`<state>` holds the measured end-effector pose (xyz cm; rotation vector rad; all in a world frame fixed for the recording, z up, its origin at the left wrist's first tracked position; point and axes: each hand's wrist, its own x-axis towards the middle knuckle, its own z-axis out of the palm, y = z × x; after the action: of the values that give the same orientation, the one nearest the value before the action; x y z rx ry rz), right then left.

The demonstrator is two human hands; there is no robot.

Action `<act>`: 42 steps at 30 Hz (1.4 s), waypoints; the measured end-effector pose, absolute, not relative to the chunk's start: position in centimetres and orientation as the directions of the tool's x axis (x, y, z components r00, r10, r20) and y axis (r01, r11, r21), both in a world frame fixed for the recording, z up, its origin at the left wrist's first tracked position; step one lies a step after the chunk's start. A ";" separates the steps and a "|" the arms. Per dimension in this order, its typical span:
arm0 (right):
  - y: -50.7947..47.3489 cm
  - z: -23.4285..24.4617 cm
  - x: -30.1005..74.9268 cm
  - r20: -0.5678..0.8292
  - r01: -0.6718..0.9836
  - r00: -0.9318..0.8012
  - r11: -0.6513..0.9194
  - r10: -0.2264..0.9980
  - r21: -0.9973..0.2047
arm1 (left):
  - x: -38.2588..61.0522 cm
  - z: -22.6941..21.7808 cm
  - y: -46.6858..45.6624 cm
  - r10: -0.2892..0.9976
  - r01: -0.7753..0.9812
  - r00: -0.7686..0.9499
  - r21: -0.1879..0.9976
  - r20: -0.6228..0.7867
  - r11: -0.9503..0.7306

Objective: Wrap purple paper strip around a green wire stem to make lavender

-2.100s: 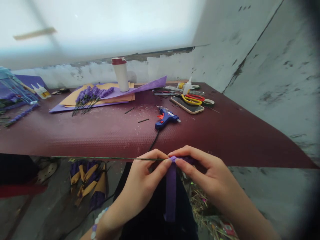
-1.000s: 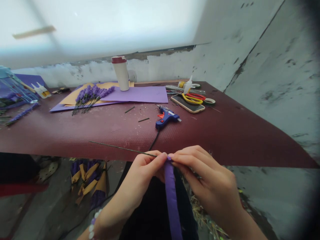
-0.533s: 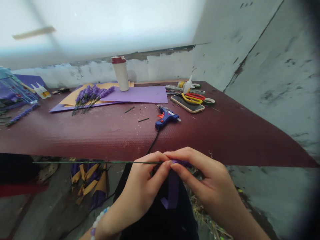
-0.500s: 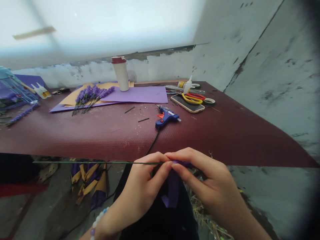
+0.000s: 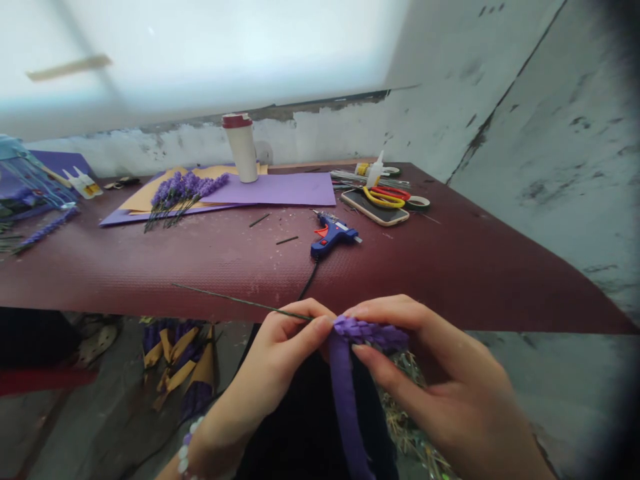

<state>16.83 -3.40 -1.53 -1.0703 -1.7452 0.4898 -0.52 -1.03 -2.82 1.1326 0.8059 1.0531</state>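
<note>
In the lower middle of the frame, the left hand [image 5: 287,350] pinches a thin dark green stem [image 5: 235,300] between thumb and forefinger, right at the base of a ruffled purple flower spike [image 5: 377,335]. The stem's free end runs toward the upper left, over the near edge of the dark red textured tabletop [image 5: 475,267].

The right hand [image 5: 440,373] is half curled about the spike, forefinger along its top and thumb below; how firmly it presses, I cannot tell. The spike points to the right of the frame, in front of the table edge. From its base a long flat purple strip [image 5: 345,400] hangs to the bottom of the frame, between the 2 hands. A bracelet of pale round beads [image 5: 183,453] circles the left wrist.

Above the hands, near the centre, lies a blue glue gun with an orange trigger [image 5: 330,233]. Right of it, scissors with yellow and red handles [image 5: 387,206] rest on a dark-screened phone [image 5: 370,211]. In the upper left, a bunch of purple flowers with green stems [image 5: 183,190] lies on paper sheets, near a tall white cup with a dark red lid [image 5: 243,150].
</note>
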 end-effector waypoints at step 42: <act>-4.1 -1.2 16.0 0.671 0.510 -0.142 0.635 0.728 -0.580 | -0.6 -3.2 -1.8 0.857 -0.058 0.345 0.920 0.383 -0.388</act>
<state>16.05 -4.06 -1.24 -0.9971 -1.8033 0.2580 -0.59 -1.84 -3.20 1.6537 0.7266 1.2013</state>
